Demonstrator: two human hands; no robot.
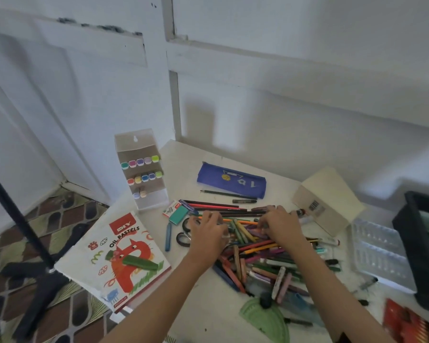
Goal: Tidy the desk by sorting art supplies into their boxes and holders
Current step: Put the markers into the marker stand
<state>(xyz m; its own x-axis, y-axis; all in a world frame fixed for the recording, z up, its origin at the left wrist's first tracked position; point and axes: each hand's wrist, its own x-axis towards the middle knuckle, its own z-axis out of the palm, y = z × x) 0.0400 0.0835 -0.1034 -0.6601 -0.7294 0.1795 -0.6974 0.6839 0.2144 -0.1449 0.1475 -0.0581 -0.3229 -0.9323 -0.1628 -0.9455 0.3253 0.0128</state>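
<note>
A heap of coloured pencils, crayons and pens [260, 258] covers the middle of the white desk [208, 310]. Both hands lie on the far part of the heap. My left hand [208, 231] has its fingers curled down among the pencils near the black scissors [185, 231]; what it holds is blurred. My right hand [280, 226] reaches into the crayons with bent fingers. An oil pastels box [114, 258] lies at the left. A clear marker holder [141, 172] with several markers stands behind it. A blue pencil case [230, 180] lies at the back.
A cardboard box [330, 199] sits at the right, with a clear plastic tray [379, 253] and a black frame [419, 243] beyond it. A green protractor [268, 318] lies near the front edge. A teal eraser [178, 214] rests near the scissors. A black stand [22, 231] rises at the left.
</note>
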